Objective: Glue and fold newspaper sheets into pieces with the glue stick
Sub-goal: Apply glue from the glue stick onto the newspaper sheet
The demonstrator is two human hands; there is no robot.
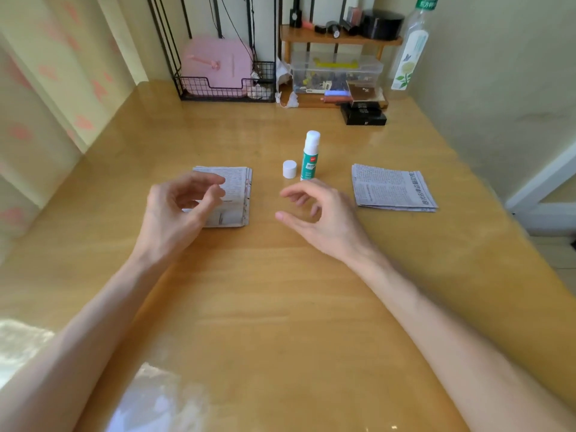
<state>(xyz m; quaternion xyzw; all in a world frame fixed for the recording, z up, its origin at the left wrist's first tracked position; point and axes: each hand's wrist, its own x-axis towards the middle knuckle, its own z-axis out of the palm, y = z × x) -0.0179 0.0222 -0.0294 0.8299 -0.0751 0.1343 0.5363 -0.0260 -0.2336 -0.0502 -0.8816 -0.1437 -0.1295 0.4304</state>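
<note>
A stack of small folded newspaper pieces (232, 194) lies left of centre on the wooden table (280, 307). My left hand (177, 210) hovers over its left part with fingers loosely curled, holding nothing. A green-and-white glue stick (309, 157) stands upright at the middle, uncapped, with its white cap (289, 169) standing beside it on the left. My right hand (318, 210) hangs just in front of the glue stick, fingers relaxed and empty. A pile of larger newspaper sheets (391, 188) lies to the right.
Along the back wall stand a black wire rack (224, 85) with a pink case, a small wooden shelf (336, 39) over a clear plastic box (336, 73), black boxes (363, 115) and a tall clear bottle (411, 48). A curtain hangs at left.
</note>
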